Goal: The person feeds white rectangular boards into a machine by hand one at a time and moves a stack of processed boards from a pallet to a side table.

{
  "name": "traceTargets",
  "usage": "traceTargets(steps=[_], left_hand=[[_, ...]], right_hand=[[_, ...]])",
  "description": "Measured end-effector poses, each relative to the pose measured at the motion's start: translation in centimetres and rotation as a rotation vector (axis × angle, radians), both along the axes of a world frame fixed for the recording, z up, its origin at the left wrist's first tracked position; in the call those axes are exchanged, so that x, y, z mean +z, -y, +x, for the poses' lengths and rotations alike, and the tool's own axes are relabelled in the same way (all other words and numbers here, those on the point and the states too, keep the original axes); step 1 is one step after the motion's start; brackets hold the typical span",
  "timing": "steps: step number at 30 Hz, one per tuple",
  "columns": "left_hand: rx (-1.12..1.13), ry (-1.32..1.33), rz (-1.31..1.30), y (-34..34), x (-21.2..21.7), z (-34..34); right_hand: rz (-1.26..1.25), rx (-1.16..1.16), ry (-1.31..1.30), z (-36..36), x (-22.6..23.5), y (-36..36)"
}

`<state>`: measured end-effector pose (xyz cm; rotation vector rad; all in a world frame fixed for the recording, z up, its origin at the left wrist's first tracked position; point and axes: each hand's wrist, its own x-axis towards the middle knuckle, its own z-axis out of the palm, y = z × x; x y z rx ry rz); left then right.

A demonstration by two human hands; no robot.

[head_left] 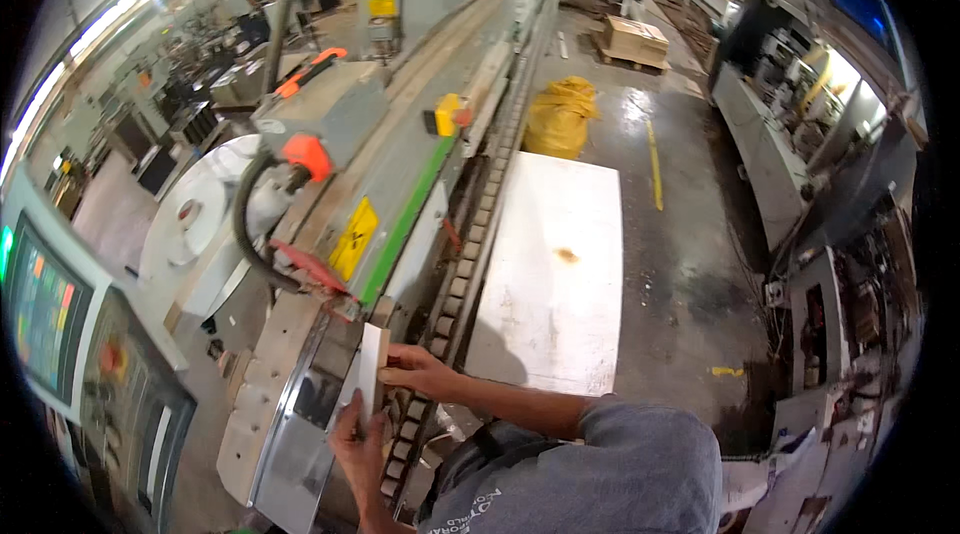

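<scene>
A short, narrow board (369,372) with a white face and a brown edge is held between my two hands over the near end of a machine. My left hand (358,439) grips its lower end, the fingers closed against the white face. From the right, my right hand (418,372) pinches the brown edge, its fingers partly hidden behind the board. Just beyond the board are the machine's red guard (308,266) and a green strip (408,219). A chain-like conveyor track (447,319) runs close under my right wrist.
A control panel (48,304) with a lit screen stands at the left. To the right of the track lies a large white sheet (555,274), with a yellow sack (560,117) beyond it. Stacked brown boards (635,40) sit on a pallet farther off. More machinery (765,139) lines the right side.
</scene>
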<state>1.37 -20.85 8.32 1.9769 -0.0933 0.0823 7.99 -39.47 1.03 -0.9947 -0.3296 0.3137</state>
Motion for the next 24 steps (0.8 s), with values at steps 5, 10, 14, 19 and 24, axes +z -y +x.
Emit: traceTargets(steps=[5,10,14,19,24], left_hand=[[0.171,0.306,0.384,-9.2,-2.6,0.2],[0.225,0.649,0.715,-15.5,-7.5,2.1],[0.498,0.613,0.743,-16.9,-8.6,1.5],[0.595,0.45,0.664,-18.0,-10.0,-0.4],[0.555,0.442,0.711,-19.5,-11.0,-0.1]], right_hand=[[-0.207,0.142,-0.295,-1.6,0.1,-7.7],[-0.128,0.196,-0.332,-2.1,-1.7,-15.3],[0.031,0.235,-0.211,0.0,-3.2,-18.5],[-0.183,0.08,0.022,1.6,-3.0,-20.8],[-0.506,0.008,0.501,3.1,-3.9,-21.5]])
